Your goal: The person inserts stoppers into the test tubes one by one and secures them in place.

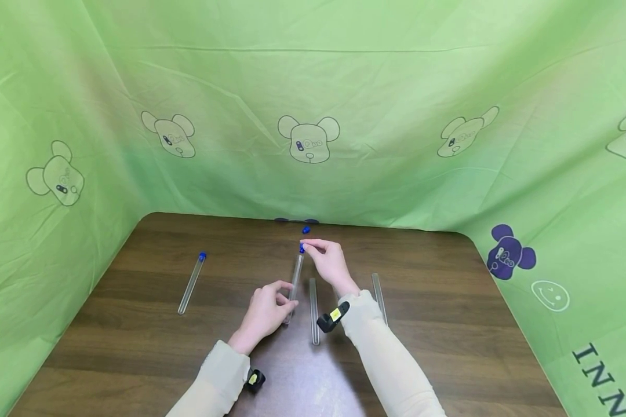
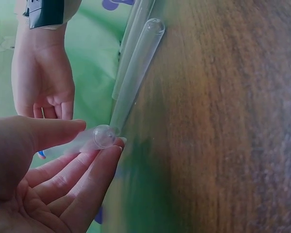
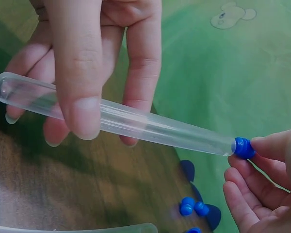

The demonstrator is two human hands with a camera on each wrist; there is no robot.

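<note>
My left hand (image 1: 265,310) holds a clear test tube (image 1: 298,269) between thumb and fingers, with its rounded end toward me and its mouth pointing away. At that mouth, the thumb and fingers of my right hand (image 1: 331,265) pinch a ribbed blue cap (image 3: 243,147). The right wrist view shows the cap right against the tube's rim, in line with it. In the left wrist view the held tube's rounded end (image 2: 105,137) pokes out past my fingertips.
An uncapped tube (image 1: 314,313) lies between my forearms, and another (image 1: 378,292) lies partly behind my right sleeve. To the left rests a tube with a blue cap (image 1: 190,288). Loose blue caps (image 1: 306,230) sit near the back edge, before a green cloth (image 1: 313,185).
</note>
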